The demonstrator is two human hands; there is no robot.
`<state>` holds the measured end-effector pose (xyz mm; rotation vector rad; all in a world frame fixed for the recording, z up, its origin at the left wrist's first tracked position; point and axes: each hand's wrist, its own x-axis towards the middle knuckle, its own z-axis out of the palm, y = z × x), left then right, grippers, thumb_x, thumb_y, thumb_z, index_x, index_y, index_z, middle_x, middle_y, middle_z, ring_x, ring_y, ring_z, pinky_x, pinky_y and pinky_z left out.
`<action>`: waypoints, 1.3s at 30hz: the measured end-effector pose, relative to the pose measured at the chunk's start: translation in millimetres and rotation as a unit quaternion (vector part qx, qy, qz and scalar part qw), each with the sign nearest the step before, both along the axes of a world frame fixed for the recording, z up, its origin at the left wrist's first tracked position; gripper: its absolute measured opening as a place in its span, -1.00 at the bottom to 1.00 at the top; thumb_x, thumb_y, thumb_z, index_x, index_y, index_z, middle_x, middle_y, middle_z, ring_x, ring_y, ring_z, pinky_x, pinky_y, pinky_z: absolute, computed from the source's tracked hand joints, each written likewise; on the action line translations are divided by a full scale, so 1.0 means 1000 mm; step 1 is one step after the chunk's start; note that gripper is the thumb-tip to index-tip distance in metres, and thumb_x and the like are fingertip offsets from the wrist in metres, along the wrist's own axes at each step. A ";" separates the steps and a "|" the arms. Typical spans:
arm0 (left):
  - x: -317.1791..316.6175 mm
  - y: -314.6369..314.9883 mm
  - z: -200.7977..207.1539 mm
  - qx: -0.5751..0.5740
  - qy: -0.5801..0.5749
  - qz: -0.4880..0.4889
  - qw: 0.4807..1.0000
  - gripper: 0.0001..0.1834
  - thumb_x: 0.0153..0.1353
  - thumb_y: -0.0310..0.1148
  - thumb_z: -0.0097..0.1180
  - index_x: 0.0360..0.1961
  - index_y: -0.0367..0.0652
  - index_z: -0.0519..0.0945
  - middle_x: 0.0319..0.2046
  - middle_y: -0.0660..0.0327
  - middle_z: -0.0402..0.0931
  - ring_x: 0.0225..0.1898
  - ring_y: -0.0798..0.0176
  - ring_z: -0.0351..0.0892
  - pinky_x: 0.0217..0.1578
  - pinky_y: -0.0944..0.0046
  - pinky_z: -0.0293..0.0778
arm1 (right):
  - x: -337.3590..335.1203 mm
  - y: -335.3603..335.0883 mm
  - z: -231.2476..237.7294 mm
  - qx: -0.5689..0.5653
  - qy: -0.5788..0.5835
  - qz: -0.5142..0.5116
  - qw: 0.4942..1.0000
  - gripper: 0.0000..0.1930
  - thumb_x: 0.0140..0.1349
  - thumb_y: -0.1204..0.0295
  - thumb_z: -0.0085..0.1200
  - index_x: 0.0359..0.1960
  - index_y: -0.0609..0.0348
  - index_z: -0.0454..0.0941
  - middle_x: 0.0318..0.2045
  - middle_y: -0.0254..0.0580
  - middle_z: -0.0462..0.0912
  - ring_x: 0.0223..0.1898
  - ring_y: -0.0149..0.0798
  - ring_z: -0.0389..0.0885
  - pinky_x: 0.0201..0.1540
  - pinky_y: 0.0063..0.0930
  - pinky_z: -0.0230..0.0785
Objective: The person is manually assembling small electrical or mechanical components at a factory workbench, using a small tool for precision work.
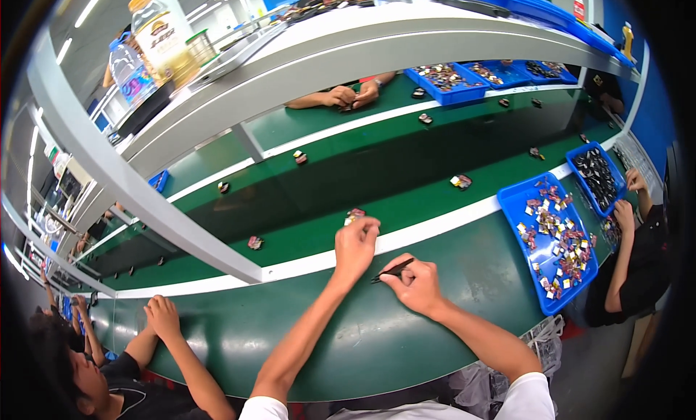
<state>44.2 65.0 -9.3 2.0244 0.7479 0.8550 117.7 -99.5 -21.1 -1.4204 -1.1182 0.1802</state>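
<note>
My left hand (354,250) reaches over the white rail at the near edge of the conveyor, its fingers curled together. Just beyond its knuckles a small electronic part (354,215) with pink and whitish areas lies on the green belt, partly covered by the hand. Whether the fingers hold anything is hidden. Black tweezers (396,270) are gripped in my right hand (417,286), above the green worktop (348,333), their tips pointing left toward my left wrist.
Small parts, one (461,181) to the right, dot the belt (406,191). A blue tray (512,202) of parts and a blue bin (576,153) of black pieces stand right. Co-workers' hands (164,317) are at left, right and across. A grey post (145,195) slants at left.
</note>
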 end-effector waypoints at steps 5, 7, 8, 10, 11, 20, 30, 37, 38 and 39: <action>0.102 0.039 0.026 -0.048 0.071 -0.148 0.985 -0.80 0.28 -0.40 0.22 -0.19 -0.31 0.73 -0.45 0.13 0.71 -0.59 0.36 0.64 -0.57 0.33 0.50 | 0.000 0.001 0.001 -0.008 0.014 -0.002 1.000 -0.88 0.09 0.50 0.44 -0.41 0.15 0.70 -0.70 -0.37 0.50 -0.76 -0.47 0.24 -0.63 -0.48 0.16; 0.145 0.040 0.032 -0.099 0.108 -0.200 0.969 -0.81 0.22 -0.40 0.23 -0.22 -0.30 0.74 -0.39 0.08 0.72 -0.58 0.30 0.67 -0.50 0.25 0.57 | 0.001 0.003 -0.003 0.011 0.000 -0.003 1.000 -0.88 0.08 0.47 0.45 -0.42 0.15 0.71 -0.74 -0.34 0.47 -0.77 -0.41 0.24 -0.63 -0.45 0.19; 0.163 0.039 0.030 -0.098 0.104 -0.203 0.969 -0.81 0.22 -0.40 0.23 -0.22 -0.30 0.74 -0.39 0.08 0.72 -0.58 0.30 0.67 -0.50 0.25 0.57 | -0.001 0.003 -0.003 0.011 -0.004 -0.006 1.000 -0.88 0.08 0.47 0.45 -0.42 0.15 0.71 -0.74 -0.34 0.47 -0.77 -0.41 0.24 -0.63 -0.45 0.19; 0.198 0.034 0.025 0.106 0.104 -0.215 0.965 -0.81 0.17 -0.41 0.23 -0.24 -0.26 0.76 -0.33 0.08 0.74 -0.44 0.18 0.74 -0.32 0.19 0.63 | -0.002 0.003 -0.002 -0.019 0.009 -0.006 1.000 -0.87 0.09 0.45 0.45 -0.42 0.16 0.71 -0.77 -0.30 0.42 -0.78 -0.37 0.25 -0.63 -0.43 0.21; 0.212 0.025 0.023 0.166 0.087 -0.206 0.960 -0.80 0.12 -0.44 0.24 -0.24 -0.20 0.78 -0.27 0.08 0.76 -0.23 0.04 0.76 -0.14 0.12 0.63 | 0.001 0.003 -0.007 -0.024 0.004 -0.005 1.000 -0.84 0.09 0.44 0.45 -0.35 0.18 0.71 -0.78 -0.27 0.40 -0.79 -0.34 0.27 -0.62 -0.39 0.24; 0.265 0.002 0.012 0.288 0.227 -0.280 0.887 -0.75 -0.01 -0.56 0.20 -0.28 -0.16 0.80 -0.25 0.01 0.75 -0.15 -0.07 0.74 -0.14 0.02 0.65 | 0.005 -0.001 -0.005 -0.034 0.003 -0.010 0.999 -0.79 0.10 0.46 0.40 -0.25 0.24 0.69 -0.77 -0.19 0.41 -0.77 -0.24 0.36 -0.59 -0.33 0.29; 0.230 0.017 0.014 0.155 0.229 -0.187 0.943 -0.83 -0.11 -0.56 0.27 -0.43 -0.14 0.76 -0.28 0.00 0.72 -0.14 -0.11 0.73 -0.12 -0.02 0.67 | 0.003 0.003 -0.002 -0.023 0.013 -0.003 1.000 -0.82 0.05 0.48 0.45 -0.32 0.16 0.71 -0.78 -0.27 0.40 -0.77 -0.37 0.30 -0.61 -0.43 0.24; 0.137 0.038 0.033 -0.069 0.141 -0.163 0.974 -0.84 0.16 -0.45 0.35 -0.50 -0.29 0.67 -0.58 0.13 0.67 -0.68 0.31 0.62 -0.70 0.27 0.48 | 0.001 0.005 -0.010 -0.006 0.022 -0.003 1.000 -0.81 0.05 0.55 0.48 -0.34 0.22 0.70 -0.79 -0.42 0.32 -0.76 -0.58 0.18 -0.65 -0.56 0.04; 0.118 0.038 0.036 -0.116 0.108 -0.167 0.973 -0.82 0.17 -0.45 0.34 -0.52 -0.29 0.64 -0.58 0.12 0.67 -0.67 0.30 0.64 -0.71 0.27 0.46 | 0.001 0.004 -0.009 -0.005 0.023 0.004 1.000 -0.81 0.05 0.55 0.48 -0.34 0.22 0.70 -0.79 -0.42 0.32 -0.76 -0.58 0.18 -0.65 -0.56 0.04; 0.094 0.038 0.039 -0.142 0.102 -0.148 0.973 -0.82 0.26 -0.44 0.30 -0.42 -0.33 0.63 -0.57 0.14 0.68 -0.68 0.34 0.63 -0.77 0.32 0.37 | -0.001 0.003 -0.006 -0.009 0.022 0.006 1.000 -0.81 0.05 0.55 0.48 -0.33 0.22 0.70 -0.79 -0.43 0.32 -0.76 -0.58 0.18 -0.65 -0.57 0.04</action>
